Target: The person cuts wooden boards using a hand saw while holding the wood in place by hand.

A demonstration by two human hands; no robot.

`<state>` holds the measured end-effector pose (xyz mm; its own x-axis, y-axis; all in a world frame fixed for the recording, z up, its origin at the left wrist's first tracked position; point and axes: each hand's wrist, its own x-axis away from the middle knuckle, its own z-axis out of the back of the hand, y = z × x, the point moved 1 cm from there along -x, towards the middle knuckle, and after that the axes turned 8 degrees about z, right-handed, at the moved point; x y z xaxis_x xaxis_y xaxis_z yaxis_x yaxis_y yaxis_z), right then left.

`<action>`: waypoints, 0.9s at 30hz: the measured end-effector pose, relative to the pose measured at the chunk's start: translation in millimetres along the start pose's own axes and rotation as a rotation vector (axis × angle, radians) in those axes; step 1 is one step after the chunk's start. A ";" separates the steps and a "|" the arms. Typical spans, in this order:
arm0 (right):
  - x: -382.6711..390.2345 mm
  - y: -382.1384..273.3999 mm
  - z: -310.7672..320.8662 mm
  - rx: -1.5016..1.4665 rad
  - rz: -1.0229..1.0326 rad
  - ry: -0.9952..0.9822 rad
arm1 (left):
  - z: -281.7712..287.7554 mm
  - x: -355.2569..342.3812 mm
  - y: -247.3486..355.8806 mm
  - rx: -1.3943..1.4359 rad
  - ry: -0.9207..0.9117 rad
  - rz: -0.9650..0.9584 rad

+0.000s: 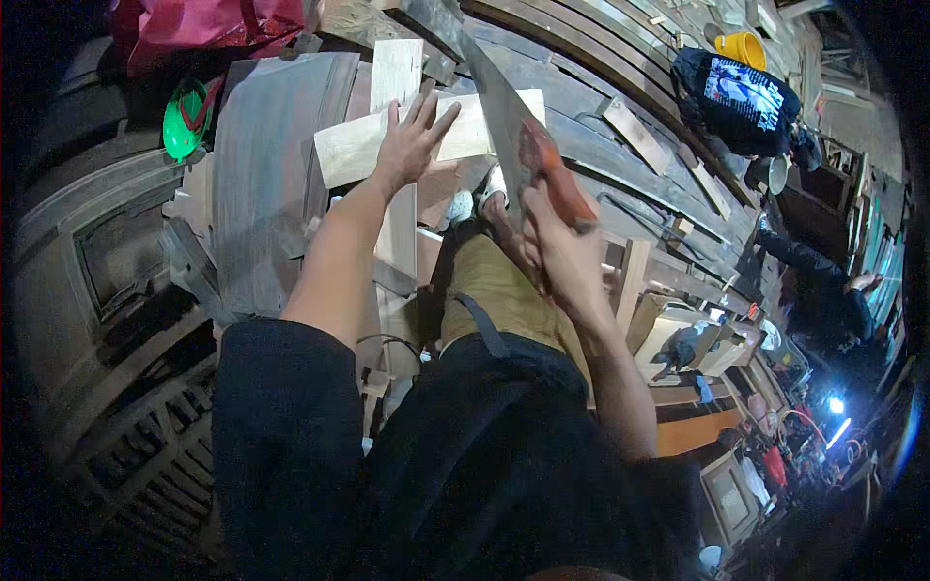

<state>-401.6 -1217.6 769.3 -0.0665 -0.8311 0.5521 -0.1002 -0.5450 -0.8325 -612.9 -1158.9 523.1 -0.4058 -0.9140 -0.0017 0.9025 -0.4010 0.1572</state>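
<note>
A short pale wooden board (349,155) lies crosswise in front of me, over a second pale plank (396,66). My left hand (412,145) rests on the board with its fingers spread. In my right hand (562,242) is a handsaw, its reddish-orange handle (562,184) gripped in closed fingers. The long saw blade (496,107) points away from me and crosses the board's right part. Whether the teeth touch the wood I cannot tell. My foot in a light clog (492,184) shows just below the board.
A large grey curved panel (276,155) stands left of the board, with a green object (182,126) beyond it. Stacked planks (620,184) spread to the right. One person in a dark printed shirt (741,97) is at the upper right, near a yellow bucket (741,48); another is lower down.
</note>
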 end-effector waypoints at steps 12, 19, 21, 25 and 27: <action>37.9 8.1 5.8 0.340 0.230 -0.044 | 6.0 2.4 -1.5 0.025 -0.050 0.064; -18.3 5.3 -22.7 0.366 0.178 -0.118 | -4.6 3.7 -3.9 -0.006 -0.004 0.017; 32.3 -7.8 -1.7 0.431 0.093 -0.154 | 0.2 11.9 -4.6 0.086 -0.045 0.079; 42.7 -7.2 18.1 0.282 0.125 -0.051 | 3.8 1.0 0.7 0.000 -0.016 0.042; -9.2 1.3 -0.8 0.096 0.049 -0.034 | 3.6 0.5 -0.6 0.048 -0.059 0.049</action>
<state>-401.9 -1210.6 763.2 -0.0354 -0.8596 0.5097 -0.0015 -0.5100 -0.8602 -614.1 -1158.8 526.6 -0.3706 -0.9265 0.0649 0.9140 -0.3514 0.2029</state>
